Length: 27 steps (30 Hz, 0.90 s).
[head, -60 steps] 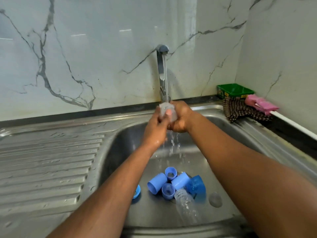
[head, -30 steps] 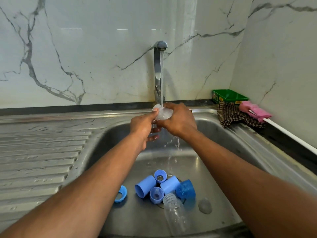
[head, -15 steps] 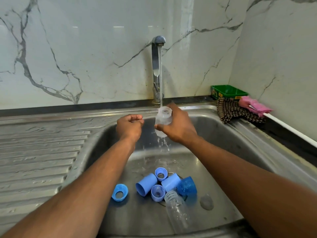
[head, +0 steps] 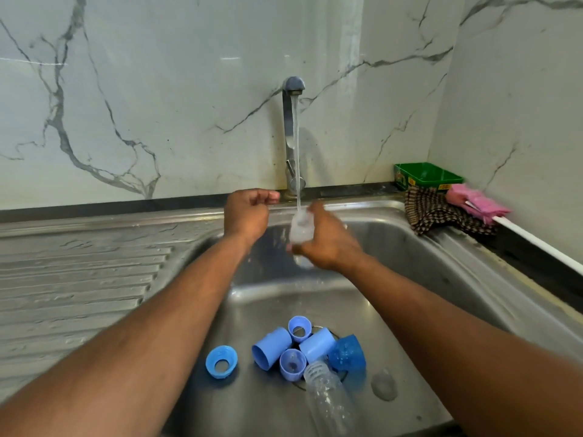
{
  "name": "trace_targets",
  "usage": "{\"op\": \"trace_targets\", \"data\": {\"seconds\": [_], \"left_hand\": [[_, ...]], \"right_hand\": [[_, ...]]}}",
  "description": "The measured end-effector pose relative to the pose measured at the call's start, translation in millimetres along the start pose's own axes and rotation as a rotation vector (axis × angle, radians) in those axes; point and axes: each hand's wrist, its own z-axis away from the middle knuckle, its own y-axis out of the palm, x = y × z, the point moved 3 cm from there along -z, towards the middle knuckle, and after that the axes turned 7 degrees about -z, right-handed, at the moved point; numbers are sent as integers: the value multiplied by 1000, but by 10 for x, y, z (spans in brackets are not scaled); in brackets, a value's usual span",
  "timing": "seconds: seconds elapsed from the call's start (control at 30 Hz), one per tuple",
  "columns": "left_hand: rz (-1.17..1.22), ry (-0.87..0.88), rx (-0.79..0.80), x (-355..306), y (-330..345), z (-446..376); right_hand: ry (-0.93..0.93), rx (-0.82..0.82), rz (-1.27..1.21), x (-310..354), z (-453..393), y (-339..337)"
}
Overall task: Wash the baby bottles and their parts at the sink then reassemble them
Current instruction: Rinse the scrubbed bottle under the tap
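Head view. A clear bottle (head: 301, 227) is gripped by the right hand (head: 328, 241) and held under the water stream (head: 296, 146) from the tap (head: 288, 130), above the far part of the sink (head: 410, 247). The left hand (head: 247, 212) is seen just left of the stream, fingers curled into a loose fist with nothing held.

On the near sink floor, blue caps (head: 271, 348) and collars (head: 299, 328) are clustered round the drain; a blue ring (head: 220, 362) is set apart to their left. A second clear bottle (head: 328, 402) lies on its side at the near edge.

Far right: a green tub (head: 426, 176), a checked cloth (head: 438, 212), a pink item (head: 476, 203).
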Motion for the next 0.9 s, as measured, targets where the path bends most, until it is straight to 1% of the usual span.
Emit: {"op": "trace_targets", "data": {"seconds": [0.03, 0.07, 0.13, 0.17, 0.2, 0.23, 0.3, 0.37, 0.4, 0.47, 0.57, 0.63, 0.7, 0.73, 0.8, 0.87, 0.9], "left_hand": [[14, -5, 16, -49, 16, -51], [23, -20, 20, -123, 31, -111], [34, -69, 48, -230, 82, -205], [14, -85, 88, -283, 126, -239], [-10, -94, 131, -341, 158, -255], [-22, -99, 163, -370, 199, -282], [22, -102, 233, -417, 299, -324], [72, -63, 285, -477, 390, -368], [47, -31, 303, -511, 409, -369], [-23, 6, 336, -529, 442, -370], [-79, 2, 408, -497, 361, -273], [-187, 23, 416, -495, 308, -158], [-238, 24, 365, -415, 190, 38], [-226, 7, 348, -336, 125, 152], [-265, -9, 389, -192, -68, 465], [-491, 14, 497, -107, -296, 775], [-597, 53, 546, -57, -381, 912]], "right_hand": [[42, 94, -15, -49, 5, 59], [54, 123, -43, -56, -14, 82], [2, 27, -125, 15, -57, 72], [-29, -5, -160, 45, -100, 79], [-29, 23, -169, 76, -140, 111], [-6, 85, -164, 97, -158, 149], [95, 198, -222, 43, -166, 202], [211, 252, -440, 5, -142, 183], [267, 276, -556, 26, -105, 157], [340, 281, -659, 22, -141, 82], [440, 202, -688, -28, -170, 44], [476, 156, -652, -71, -142, 10], [466, 174, -534, -35, -66, -31], [411, 192, -416, -2, -44, -62], [299, 244, -112, 72, 62, -130], [224, 273, 158, 220, 230, -185], [209, 293, 223, 274, 314, -198]]}}
